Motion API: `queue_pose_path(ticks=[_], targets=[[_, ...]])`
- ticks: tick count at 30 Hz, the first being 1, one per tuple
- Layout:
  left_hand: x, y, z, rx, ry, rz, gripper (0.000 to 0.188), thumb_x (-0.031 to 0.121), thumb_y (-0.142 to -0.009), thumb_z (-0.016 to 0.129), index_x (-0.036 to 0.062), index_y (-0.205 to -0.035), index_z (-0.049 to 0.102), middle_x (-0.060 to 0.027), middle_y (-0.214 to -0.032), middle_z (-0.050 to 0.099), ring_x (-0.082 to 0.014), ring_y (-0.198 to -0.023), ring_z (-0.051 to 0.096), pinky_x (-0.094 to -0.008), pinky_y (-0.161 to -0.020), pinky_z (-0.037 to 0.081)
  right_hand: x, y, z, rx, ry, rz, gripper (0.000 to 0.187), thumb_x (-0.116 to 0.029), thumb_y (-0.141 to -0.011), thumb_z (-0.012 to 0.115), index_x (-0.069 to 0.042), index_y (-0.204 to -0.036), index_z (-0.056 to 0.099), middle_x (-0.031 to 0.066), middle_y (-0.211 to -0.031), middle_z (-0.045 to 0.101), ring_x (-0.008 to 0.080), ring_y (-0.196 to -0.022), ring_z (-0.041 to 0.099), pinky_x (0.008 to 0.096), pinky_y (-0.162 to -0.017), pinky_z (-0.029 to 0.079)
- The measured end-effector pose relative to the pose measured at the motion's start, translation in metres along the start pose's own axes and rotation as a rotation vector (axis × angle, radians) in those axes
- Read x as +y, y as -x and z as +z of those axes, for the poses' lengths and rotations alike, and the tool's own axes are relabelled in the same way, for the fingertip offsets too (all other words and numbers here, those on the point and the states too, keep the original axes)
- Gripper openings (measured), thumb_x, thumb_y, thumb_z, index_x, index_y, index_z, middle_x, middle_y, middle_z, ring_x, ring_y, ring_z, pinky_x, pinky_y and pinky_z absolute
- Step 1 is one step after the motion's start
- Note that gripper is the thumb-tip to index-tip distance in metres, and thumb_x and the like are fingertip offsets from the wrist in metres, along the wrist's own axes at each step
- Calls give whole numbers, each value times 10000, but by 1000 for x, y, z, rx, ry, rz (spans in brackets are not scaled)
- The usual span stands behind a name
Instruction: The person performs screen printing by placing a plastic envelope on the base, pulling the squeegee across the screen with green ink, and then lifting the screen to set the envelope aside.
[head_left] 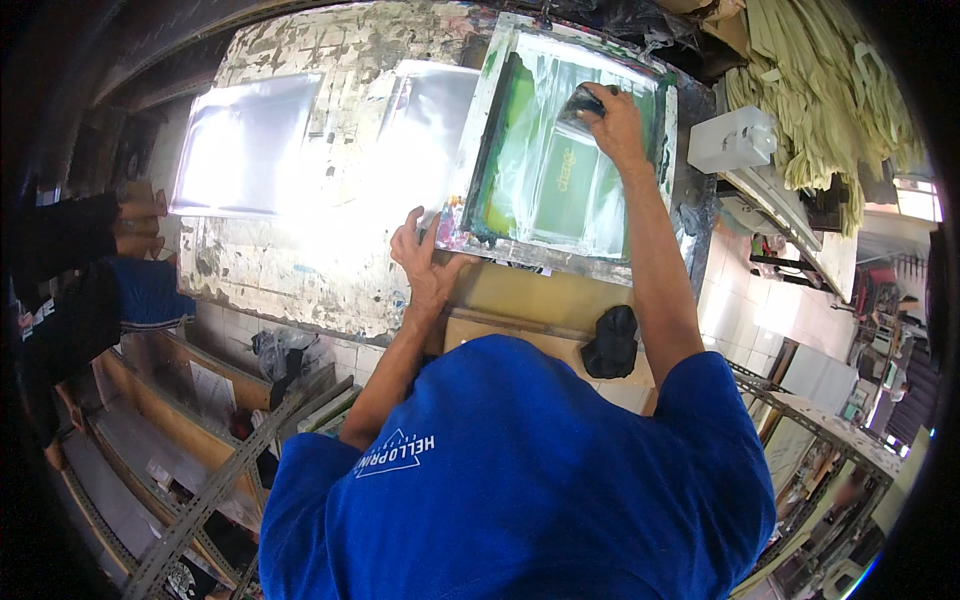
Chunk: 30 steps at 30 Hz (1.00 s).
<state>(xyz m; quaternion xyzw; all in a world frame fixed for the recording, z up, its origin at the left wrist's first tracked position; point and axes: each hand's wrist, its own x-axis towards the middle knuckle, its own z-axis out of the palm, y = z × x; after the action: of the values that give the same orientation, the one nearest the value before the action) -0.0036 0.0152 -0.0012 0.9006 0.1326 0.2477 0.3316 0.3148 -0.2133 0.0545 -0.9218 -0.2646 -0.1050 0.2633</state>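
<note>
A screen printing frame (470, 130) lies at the right of a paint-spattered table. Its green mesh (575, 195) is streaked with white ink and shows a small pale lettered design. My right hand (617, 125) is closed round a small dark squeegee-like tool (580, 105), pressed on the upper part of the mesh; the fingers partly hide it. At the frame's near left corner is my left hand (428, 265), its thumb along the near edge and its fingers at the left side, gripping that corner.
Shiny clear plastic sheets (245, 145) lie on the worn table (250, 270). A translucent plastic container (735, 140) stands right of the frame, beside hanging yellowish cloth strips (800, 90). A black bundle (610, 342) sits near my right arm. Another person's hands (140, 225) are at the far left.
</note>
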Motion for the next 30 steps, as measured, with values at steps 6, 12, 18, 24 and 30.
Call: queue_pose_path(ticks=[6, 12, 18, 24, 30], targets=[[4, 3, -2, -48, 113, -79, 852, 422, -637, 896, 26, -1332, 603, -127, -1271, 583, -307, -1234, 424, -468, -1059, 234, -46, 37, -24, -71, 219, -44, 380, -155, -804, 738, -199, -1178, 684, 145, -880, 667, 318, -905, 621, 441, -775, 399], [25, -9, -10, 54, 217, -49, 781, 297, -668, 889, 6, -1332, 598, -97, -1161, 623, -282, -1176, 438, -444, -1042, 234, -118, 110, -75, -50, 123, -104, 388, -162, -773, 737, -194, -1155, 682, 108, -843, 644, 282, -850, 620, 437, -762, 376], [95, -69, -44, 241, 308, -79, 652, 92, -708, 847, -13, -1304, 604, -145, -1199, 577, -283, -1110, 512, -389, -979, 391, -180, 101, -154, 125, 135, -206, 421, -302, -696, 810, -144, -1075, 716, 120, -857, 657, 301, -825, 624, 416, -704, 426], [75, -108, -57, 230, 382, -14, 516, 137, -803, 810, 5, -1271, 638, -117, -1225, 615, -252, -1092, 573, -388, -943, 439, -168, 24, -189, 326, 164, -298, 425, -386, -721, 836, -114, -1033, 738, 140, -852, 702, 323, -799, 678, 414, -725, 516], [9, -59, -28, 29, -337, -209, 450, 348, -853, 755, 32, -1168, 701, -133, -1182, 613, -318, -1101, 575, -478, -910, 410, -171, -24, -220, 228, 152, -150, 449, -379, -765, 840, -87, -1090, 740, 127, -887, 753, 273, -783, 735, 361, -726, 562]])
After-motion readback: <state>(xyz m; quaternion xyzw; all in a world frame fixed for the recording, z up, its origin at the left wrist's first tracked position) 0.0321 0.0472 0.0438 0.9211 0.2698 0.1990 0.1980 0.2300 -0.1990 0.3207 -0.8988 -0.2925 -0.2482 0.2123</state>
